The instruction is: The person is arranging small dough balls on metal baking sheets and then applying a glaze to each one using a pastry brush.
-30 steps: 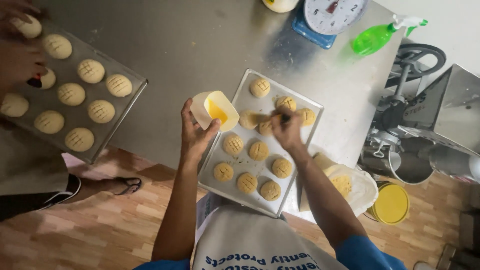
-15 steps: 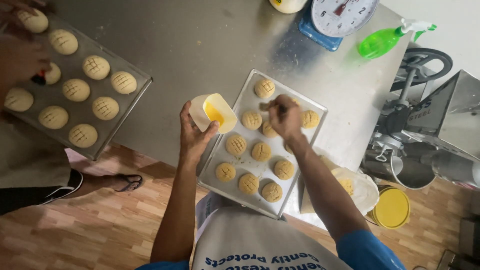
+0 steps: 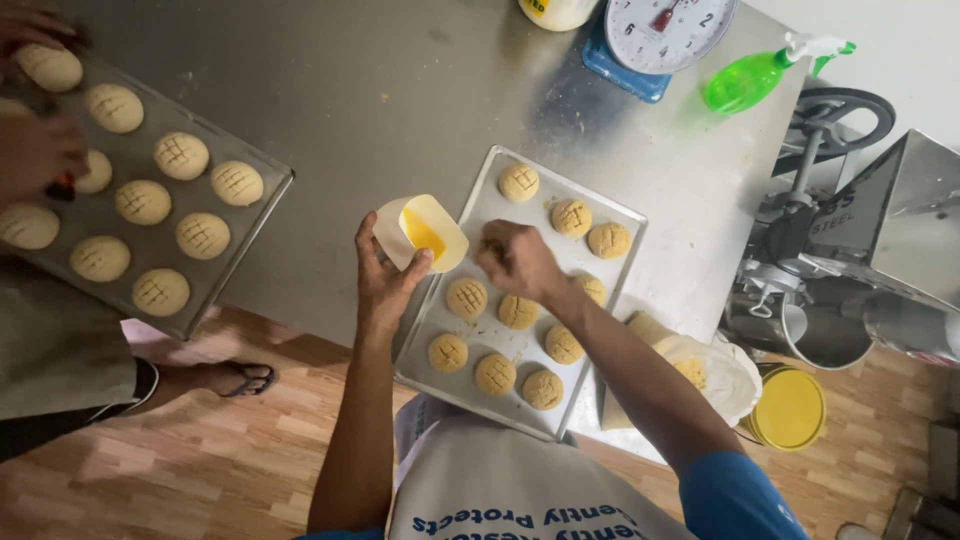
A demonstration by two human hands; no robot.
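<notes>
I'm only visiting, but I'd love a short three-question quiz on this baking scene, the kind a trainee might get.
1. True or false: the left hand holds a small cup of yellow liquid.
2. Which tray is the right hand over? A) the near baking tray B) the far tray at another person's hands
3. Fill in: a green ___ stands beside the weighing scale.

Key:
1. True; the cup is tilted beside the near tray.
2. A; it is over the scored dough rounds.
3. spray bottle.
</notes>
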